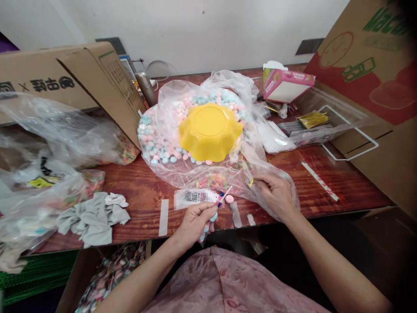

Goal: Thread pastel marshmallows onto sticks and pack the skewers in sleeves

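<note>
A clear bag (169, 102) held pastel candies (155, 145) under an upturned yellow bowl (208, 130). Our left hand (194, 222) gripped a small candy packet (213, 216) at the table's (137, 195) front edge; our right hand (276, 192) pinched the bag's edge.

My left hand (194, 222) grips a thin stick (226, 194) and some pastel candies (213, 217) at the desk (140, 195) edge. My right hand (277, 194) pinches the clear bag (164, 102), and a yellow bowl (208, 130) sits upside down on it.
</note>
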A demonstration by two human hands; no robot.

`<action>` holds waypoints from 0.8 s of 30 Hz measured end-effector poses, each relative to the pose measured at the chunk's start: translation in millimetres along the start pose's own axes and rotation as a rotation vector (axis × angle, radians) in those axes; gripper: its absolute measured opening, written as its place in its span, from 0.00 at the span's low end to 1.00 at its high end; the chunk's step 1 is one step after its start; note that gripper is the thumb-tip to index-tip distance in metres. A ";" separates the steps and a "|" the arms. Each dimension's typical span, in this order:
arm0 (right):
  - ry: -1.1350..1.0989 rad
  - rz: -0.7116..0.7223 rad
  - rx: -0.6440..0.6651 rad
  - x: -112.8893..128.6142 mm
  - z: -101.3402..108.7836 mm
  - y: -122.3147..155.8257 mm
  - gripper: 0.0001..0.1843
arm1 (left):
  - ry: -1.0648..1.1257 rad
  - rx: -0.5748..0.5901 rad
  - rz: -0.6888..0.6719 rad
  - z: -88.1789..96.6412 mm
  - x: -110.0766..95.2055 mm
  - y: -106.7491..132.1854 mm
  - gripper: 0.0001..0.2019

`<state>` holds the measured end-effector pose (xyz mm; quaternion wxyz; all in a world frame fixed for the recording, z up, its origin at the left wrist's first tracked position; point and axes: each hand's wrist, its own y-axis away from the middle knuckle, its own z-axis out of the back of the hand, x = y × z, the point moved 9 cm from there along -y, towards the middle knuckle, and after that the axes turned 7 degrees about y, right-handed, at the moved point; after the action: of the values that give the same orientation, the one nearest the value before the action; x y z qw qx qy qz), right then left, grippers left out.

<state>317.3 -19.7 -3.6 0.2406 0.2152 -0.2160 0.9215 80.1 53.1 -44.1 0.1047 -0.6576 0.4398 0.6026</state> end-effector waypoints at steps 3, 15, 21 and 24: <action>-0.007 -0.019 -0.040 -5.7 3.0 -4.8 0.14 | 0.013 -0.001 -0.018 -3.9 -2.8 -1.7 0.19; -0.395 0.334 0.026 119.6 24.5 40.4 0.07 | -0.091 -0.016 -0.192 -14.4 -20.1 -4.8 0.19; -0.486 0.311 -0.040 137.2 3.1 52.9 0.09 | -0.242 -0.067 -0.460 -9.4 -42.2 11.7 0.16; -0.419 0.393 -0.063 143.0 0.9 55.7 0.12 | -0.275 -0.086 -0.461 -3.9 -48.2 21.9 0.14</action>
<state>174.4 -14.1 52.4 0.0140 0.3472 -0.3272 0.8787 72.9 59.4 8.1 0.2695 -0.6562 0.2342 0.6647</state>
